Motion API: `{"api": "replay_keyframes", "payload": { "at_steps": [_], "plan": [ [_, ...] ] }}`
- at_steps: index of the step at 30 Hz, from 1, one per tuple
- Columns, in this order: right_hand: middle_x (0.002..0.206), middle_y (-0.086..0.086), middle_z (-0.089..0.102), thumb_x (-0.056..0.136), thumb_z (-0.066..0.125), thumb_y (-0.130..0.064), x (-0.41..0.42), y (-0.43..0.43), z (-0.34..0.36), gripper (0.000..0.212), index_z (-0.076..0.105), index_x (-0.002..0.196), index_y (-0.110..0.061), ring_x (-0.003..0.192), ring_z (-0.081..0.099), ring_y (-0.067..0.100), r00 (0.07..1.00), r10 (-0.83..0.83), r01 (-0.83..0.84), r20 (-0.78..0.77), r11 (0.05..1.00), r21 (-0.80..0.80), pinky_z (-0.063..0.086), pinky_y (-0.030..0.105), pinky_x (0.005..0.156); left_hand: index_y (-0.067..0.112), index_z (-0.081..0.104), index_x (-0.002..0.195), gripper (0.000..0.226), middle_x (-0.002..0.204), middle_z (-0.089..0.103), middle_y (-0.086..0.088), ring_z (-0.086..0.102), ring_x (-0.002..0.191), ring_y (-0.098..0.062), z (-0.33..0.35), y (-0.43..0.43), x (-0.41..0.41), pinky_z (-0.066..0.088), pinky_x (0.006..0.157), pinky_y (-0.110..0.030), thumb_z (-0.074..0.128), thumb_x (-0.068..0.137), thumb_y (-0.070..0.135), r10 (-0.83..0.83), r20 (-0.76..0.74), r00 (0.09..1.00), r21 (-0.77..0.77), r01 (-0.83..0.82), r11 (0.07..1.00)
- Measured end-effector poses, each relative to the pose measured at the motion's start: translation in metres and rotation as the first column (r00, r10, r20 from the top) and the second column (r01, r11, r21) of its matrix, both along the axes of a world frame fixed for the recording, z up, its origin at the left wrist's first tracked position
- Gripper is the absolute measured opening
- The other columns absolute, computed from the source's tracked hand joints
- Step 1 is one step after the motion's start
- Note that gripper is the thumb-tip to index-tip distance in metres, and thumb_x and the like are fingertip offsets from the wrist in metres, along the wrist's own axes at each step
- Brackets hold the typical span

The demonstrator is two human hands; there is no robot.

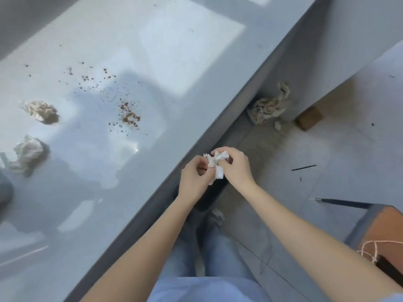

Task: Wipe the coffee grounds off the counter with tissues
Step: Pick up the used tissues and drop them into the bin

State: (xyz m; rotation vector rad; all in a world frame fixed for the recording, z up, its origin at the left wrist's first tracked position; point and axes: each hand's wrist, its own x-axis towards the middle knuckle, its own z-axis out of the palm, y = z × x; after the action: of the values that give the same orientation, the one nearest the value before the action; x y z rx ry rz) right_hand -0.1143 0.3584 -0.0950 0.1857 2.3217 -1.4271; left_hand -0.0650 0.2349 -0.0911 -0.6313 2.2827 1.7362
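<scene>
Brown coffee grounds [128, 115] lie scattered on the pale grey counter [165, 62], thickest in a small heap near its middle, with finer specks trailing up and left. Two crumpled used tissues rest on the counter's left side, one stained brown [40, 111] and one below it [27, 154]. Just off the counter's front edge, my left hand [195, 179] and my right hand [234, 165] together pinch a small crumpled white tissue [216, 163]. The tissue is held above the floor, apart from the counter.
A dirty rag [269, 104] and a small brown block [308, 117] lie on the tiled floor under the counter's corner. A wooden stool [379, 232] with dark legs stands at the right. A dark object [4, 190] sits at the counter's left edge.
</scene>
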Motion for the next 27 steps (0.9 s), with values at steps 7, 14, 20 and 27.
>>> {"api": "replay_keyframes", "payload": {
  "at_steps": [7,14,20,27],
  "plan": [
    [0.074,-0.004,0.067,0.075,0.049,-0.01,0.027,0.021,-0.098,0.026,0.066,0.088,-0.024,0.076,0.059,0.013,0.922,-0.108,0.095,0.371,0.994,0.054,0.048,0.031,0.08,0.028,0.052,0.078,0.009,0.067,0.061,0.012,0.064,0.081,-0.018,-0.096,0.003,0.031,0.052,0.085,-0.041,0.053,0.087,0.031,0.146,0.418,0.897,-0.099,-0.115,0.988],
    [0.156,0.006,0.029,0.093,0.039,0.0,0.04,0.006,-0.15,0.068,0.014,0.152,-0.022,0.138,0.036,0.023,0.812,-0.079,0.06,0.579,0.997,0.052,0.032,0.04,0.113,0.016,0.047,0.126,0.033,0.124,0.059,-0.007,0.054,0.098,-0.022,-0.142,-0.01,0.026,0.042,0.083,-0.033,0.043,0.094,0.025,0.05,0.658,0.751,-0.089,0.011,0.996],
    [0.153,0.011,0.035,0.097,0.039,-0.007,0.051,0.005,-0.142,0.058,0.019,0.151,-0.02,0.136,0.038,0.024,0.844,-0.141,0.144,0.518,0.989,0.035,0.03,0.026,0.104,0.022,0.027,0.146,0.052,0.148,0.04,-0.004,0.043,0.129,-0.022,-0.13,-0.01,0.029,0.034,0.094,-0.029,0.041,0.097,0.031,-0.05,0.59,0.806,0.042,0.032,0.999],
    [0.159,0.001,0.023,0.1,0.042,-0.023,0.035,0.003,-0.087,0.054,0.024,0.15,-0.019,0.145,0.021,0.016,0.972,-0.108,0.091,0.209,0.992,0.088,0.019,0.035,0.119,0.015,0.013,0.151,0.059,0.16,0.016,-0.003,0.015,0.146,-0.016,-0.068,0.006,0.016,0.012,0.118,-0.03,0.038,0.099,0.03,-0.27,0.246,0.931,-0.069,0.295,0.953]
  ]
}}
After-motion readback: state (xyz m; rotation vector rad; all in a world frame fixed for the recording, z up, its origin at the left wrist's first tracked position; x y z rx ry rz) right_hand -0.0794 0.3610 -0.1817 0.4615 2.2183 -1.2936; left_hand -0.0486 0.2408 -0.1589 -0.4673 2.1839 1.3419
